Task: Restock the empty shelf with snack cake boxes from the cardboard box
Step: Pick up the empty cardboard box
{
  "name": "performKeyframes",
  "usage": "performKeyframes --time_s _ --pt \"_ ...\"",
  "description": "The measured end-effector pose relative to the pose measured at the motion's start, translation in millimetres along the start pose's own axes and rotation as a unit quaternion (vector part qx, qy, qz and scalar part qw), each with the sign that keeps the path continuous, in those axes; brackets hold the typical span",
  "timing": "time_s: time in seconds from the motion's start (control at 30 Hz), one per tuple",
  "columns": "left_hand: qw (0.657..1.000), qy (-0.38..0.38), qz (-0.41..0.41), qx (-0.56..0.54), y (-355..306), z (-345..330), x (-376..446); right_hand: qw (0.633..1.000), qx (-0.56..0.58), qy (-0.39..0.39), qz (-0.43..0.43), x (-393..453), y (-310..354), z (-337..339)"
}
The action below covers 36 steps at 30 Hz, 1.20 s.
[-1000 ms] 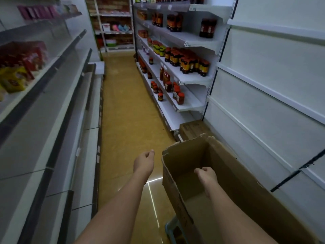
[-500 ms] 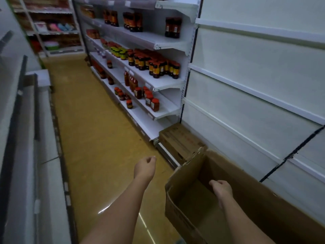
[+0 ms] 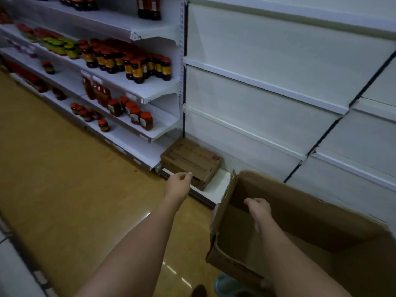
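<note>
Cardboard box (image 3: 300, 213) looks bare inside, right-hand shelf (image 3: 263, 88) unstocked; left hand (image 3: 179, 183) and right hand (image 3: 258, 209) loosely curled, holding nothing.

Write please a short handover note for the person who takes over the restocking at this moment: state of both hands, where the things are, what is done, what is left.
Left hand: held out over the floor, fingers loosely curled, holding nothing.
Right hand: above the open cardboard box, loosely curled, holding nothing.
The visible inside of the open box shows no snack cake boxes.
A closed carton sits on the bottom shelf beside the open box.
The white shelves above are bare; the jars are in the next bay.
Done: nothing visible on the empty shelves.
Left: find the snack cake boxes, possibly in the closed carton, and fill the shelves.
</note>
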<state>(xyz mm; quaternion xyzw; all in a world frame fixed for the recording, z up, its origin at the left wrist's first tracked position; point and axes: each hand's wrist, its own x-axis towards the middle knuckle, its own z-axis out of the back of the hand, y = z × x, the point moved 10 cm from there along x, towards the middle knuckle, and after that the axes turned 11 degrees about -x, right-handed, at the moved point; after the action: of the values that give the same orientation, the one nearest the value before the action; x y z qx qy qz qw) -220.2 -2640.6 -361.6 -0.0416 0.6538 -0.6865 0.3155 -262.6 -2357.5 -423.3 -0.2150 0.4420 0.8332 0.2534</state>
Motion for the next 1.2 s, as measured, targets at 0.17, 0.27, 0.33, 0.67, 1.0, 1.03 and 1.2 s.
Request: performKeyframes --time_s 0.17,0.27,0.33,0.67,1.0,1.03,1.2 --pt "0.999 0.028 -0.007 0.023 -17.8 -15.7 37.5 0.999 0.037 -0.013 -0.001 24.2 31.1 -9.1" --pt "0.998 0.046 -0.019 0.047 -35.5 -29.2 58.8 0.998 0.063 -0.016 -0.009 37.2 50.6 -12.1" --pt "0.997 0.057 -0.026 0.055 -46.6 -39.0 70.1 0.997 0.072 -0.025 -0.013 43.4 60.7 -10.4" --pt "0.977 0.187 -0.047 0.095 -82.7 -138.5 120.0 0.979 0.162 -0.105 -0.070 67.7 62.7 35.9" --pt "0.887 0.414 -0.082 0.187 -89.7 -237.9 108.5 0.901 0.286 -0.268 -0.186 17.5 0.0 63.2" --pt "0.873 0.436 -0.088 0.199 -88.9 -244.4 102.5 0.886 0.300 -0.290 -0.203 8.0 -9.4 62.3" --pt "0.816 0.517 -0.091 0.243 -66.9 -272.7 67.7 0.816 0.360 -0.365 -0.268 -44.7 -56.5 53.7"
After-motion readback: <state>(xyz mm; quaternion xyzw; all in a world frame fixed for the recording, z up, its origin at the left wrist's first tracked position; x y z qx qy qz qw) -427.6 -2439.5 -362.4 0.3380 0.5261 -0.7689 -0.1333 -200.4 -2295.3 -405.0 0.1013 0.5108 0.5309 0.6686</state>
